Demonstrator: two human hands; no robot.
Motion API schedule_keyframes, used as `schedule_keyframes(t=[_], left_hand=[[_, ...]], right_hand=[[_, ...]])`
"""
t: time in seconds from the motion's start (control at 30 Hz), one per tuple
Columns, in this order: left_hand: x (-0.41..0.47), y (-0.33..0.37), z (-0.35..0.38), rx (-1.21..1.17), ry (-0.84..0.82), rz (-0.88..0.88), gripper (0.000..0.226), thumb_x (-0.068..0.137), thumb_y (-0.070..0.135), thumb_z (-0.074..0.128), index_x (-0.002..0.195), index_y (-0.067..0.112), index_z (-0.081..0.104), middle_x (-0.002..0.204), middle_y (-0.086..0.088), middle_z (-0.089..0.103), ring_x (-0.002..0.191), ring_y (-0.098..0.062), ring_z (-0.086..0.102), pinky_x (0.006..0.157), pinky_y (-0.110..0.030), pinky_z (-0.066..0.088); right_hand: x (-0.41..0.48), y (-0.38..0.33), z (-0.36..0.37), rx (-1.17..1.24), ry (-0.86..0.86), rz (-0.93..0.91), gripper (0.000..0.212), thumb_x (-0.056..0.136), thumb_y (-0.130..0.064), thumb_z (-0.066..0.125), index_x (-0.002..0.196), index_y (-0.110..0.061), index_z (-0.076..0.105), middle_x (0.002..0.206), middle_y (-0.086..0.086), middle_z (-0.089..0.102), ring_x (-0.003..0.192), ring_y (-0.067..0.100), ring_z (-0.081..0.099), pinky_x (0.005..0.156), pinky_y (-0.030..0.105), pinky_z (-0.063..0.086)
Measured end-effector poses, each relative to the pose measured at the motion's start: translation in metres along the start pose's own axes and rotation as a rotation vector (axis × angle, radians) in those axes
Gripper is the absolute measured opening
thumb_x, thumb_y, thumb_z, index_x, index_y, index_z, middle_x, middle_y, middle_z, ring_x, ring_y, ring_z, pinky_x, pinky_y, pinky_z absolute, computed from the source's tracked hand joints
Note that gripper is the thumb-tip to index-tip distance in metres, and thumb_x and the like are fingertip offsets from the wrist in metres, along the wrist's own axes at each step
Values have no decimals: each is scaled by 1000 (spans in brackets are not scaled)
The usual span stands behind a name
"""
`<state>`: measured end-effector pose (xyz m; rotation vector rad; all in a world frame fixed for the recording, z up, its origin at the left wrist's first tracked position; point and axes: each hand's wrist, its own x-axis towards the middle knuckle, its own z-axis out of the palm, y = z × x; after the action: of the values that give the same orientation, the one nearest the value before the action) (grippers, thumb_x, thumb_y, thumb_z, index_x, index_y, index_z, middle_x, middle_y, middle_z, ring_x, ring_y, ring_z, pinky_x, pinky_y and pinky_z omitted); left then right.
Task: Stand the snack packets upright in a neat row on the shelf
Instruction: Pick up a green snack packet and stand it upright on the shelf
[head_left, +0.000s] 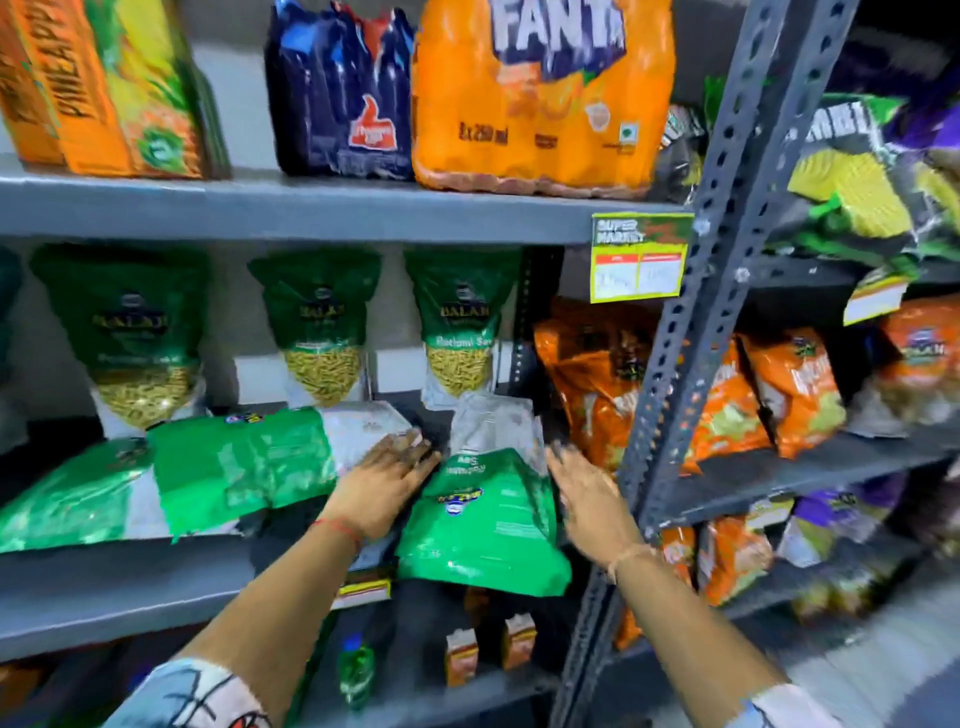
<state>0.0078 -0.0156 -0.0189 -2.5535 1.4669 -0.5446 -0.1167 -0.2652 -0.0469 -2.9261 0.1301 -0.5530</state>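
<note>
- Head view: green foil snack packet (483, 525) is seen laid flat on grey metal shelf (130, 587).
- Pkt is flanked by L hand (387, 470) & R hand (589, 496); fingers straight, nothing gripped.

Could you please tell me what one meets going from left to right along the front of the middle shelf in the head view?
Far-left flat packet → second flat packet → left hand → overhanging packet → right hand → post.
</note>
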Motion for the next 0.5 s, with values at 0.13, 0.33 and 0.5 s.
schedule_keyframes(t=[0.13,0.33,0.5], left_hand=[[17,8,22,55,62,27,52,78,11,40,126,17,58,135,4,55,124,-20,55,100,-30,45],[20,10,45,-117,-195,-46,65,92,0,27,150,21,9,160,-1,7,148,-22,3,119,-31,0],[35,11,33,-722,-110,-218,61,89,-4,41,140,27,39,153,4,31,139,-11,32,109,-15,21]], right_hand=[[-5,22,27,-39,-96,-50,80,77,6,45,144,-17,6,156,5,8,144,20,3,117,29,7],[2,15,39,302,-73,95,74,74,21,34,137,-17,35,154,5,17,141,14,13,113,19,5],[16,17,31,423,48,229,43,81,22,42,115,2,58,141,12,41,130,18,39,109,30,34]])
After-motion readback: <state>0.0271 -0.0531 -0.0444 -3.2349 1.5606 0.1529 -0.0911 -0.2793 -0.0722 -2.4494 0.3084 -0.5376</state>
